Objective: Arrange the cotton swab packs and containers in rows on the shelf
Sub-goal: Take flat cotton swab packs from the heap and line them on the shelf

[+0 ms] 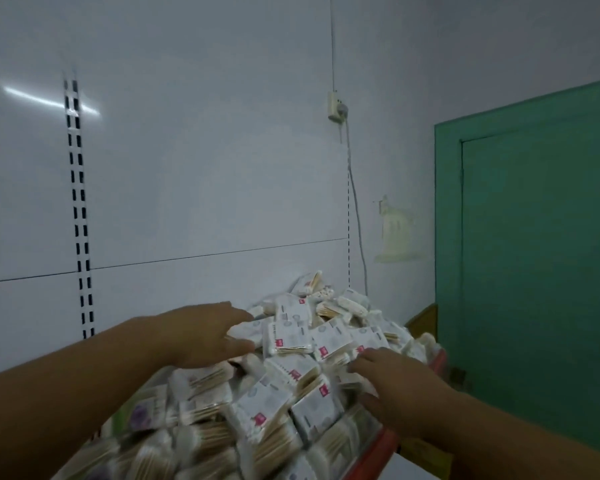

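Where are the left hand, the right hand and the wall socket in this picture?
left hand (205, 337): head view, on the back of the hand.
right hand (395, 386): head view, on the back of the hand.
wall socket (335, 106): head view, on the front of its white box.

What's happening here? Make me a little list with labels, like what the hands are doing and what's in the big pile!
place: shelf with a red front edge and a white back panel
pile: cotton swab packs, heaped loosely, not in rows
left hand: open, fingers straight, reaching onto the pile's left side
right hand: open, spread over packs on the right
wall: socket with a cable hanging down
far right: green door
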